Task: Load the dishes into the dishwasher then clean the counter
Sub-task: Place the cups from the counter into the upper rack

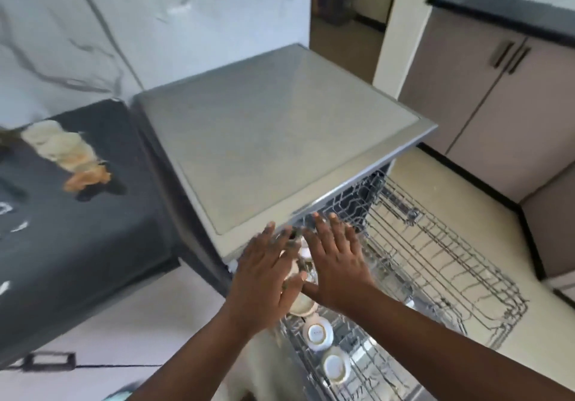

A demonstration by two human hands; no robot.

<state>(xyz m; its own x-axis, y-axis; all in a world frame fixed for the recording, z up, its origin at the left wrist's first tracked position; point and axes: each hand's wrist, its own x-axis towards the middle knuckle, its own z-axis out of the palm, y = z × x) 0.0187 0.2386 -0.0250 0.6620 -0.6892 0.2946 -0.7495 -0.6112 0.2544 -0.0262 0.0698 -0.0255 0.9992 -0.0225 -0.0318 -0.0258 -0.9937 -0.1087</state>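
The grey dishwasher stands open with its wire upper rack pulled out to the right. Several white cups sit upside down along the rack's left side. My left hand and my right hand hover side by side over the rack's near corner, fingers straight and spread, backs up. Between and under them lies a white dish, partly hidden; whether either hand touches it is unclear. On the dark counter to the left stands a blurred stack of pale dishes.
A marbled white wall rises behind the counter. Beige cabinets with a black top stand at the right across a cream floor. A doorway opens behind the dishwasher.
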